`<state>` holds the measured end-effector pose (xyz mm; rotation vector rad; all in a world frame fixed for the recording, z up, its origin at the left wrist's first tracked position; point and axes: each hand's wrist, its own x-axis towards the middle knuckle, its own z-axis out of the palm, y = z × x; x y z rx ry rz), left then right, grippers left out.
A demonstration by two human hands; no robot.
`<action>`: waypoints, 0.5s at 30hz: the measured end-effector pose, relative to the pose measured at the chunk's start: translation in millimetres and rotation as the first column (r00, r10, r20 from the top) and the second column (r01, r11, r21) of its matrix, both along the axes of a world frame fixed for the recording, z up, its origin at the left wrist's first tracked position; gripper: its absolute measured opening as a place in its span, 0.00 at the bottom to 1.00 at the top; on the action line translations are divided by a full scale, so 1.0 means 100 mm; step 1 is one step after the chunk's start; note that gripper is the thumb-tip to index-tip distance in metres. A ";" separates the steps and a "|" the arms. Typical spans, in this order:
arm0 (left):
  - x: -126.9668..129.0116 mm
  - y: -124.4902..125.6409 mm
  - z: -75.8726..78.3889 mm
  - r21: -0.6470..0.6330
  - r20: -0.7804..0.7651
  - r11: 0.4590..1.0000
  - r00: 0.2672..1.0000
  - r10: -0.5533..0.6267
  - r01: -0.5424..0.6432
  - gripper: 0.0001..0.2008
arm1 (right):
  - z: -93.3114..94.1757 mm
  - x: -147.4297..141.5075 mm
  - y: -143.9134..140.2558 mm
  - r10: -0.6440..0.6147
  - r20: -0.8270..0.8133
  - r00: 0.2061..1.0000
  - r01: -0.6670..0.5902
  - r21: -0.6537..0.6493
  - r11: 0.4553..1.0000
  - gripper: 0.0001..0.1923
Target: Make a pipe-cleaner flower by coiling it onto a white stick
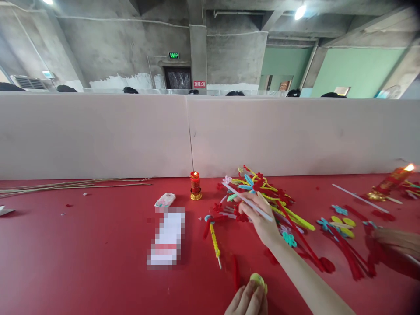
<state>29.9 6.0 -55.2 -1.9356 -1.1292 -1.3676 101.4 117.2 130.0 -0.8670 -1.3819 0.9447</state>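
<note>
My right hand (pixel 259 218) reaches over a pile of fuzzy pipe-cleaner flowers and stems (pixel 300 218) in red, yellow, blue and purple. A thin white stick (pixel 241 197) lies along its fingers, which are curled around it. Low in the picture, the fingers of my left hand (pixel 246 302) are closed on a yellow-green fuzzy pipe-cleaner piece (pixel 257 279). Beside that hand lies a red pipe cleaner (pixel 235 271). Between the hands and the white paper is a stick wrapped in yellow (pixel 214 238), with blue and red pipe cleaner at its top.
A lit red candle (pixel 195 183) stands upright near the pale partition (pixel 131 135). At right, another lit candle (pixel 390 183) appears tilted, near another person's hand (pixel 397 243). A blurred white paper (pixel 169 238), a small pale packet (pixel 165 200) and long thin sticks (pixel 75 185) lie leftward.
</note>
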 end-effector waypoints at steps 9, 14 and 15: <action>-0.09 0.01 0.24 0.032 0.095 0.995 0.991 -0.099 0.096 0.15 | -0.58 0.76 -0.78 -0.348 0.342 0.873 0.320 0.137 0.937 0.11; -0.21 -0.02 0.40 -0.107 -0.136 0.985 0.980 -0.148 0.134 0.18 | -0.64 0.65 -0.89 -0.318 0.518 0.794 0.104 0.400 0.910 0.10; -0.24 -0.02 0.44 -0.089 -0.147 0.987 0.978 -0.145 0.133 0.19 | -0.63 0.62 -0.88 -0.318 0.531 0.785 0.079 0.423 0.903 0.10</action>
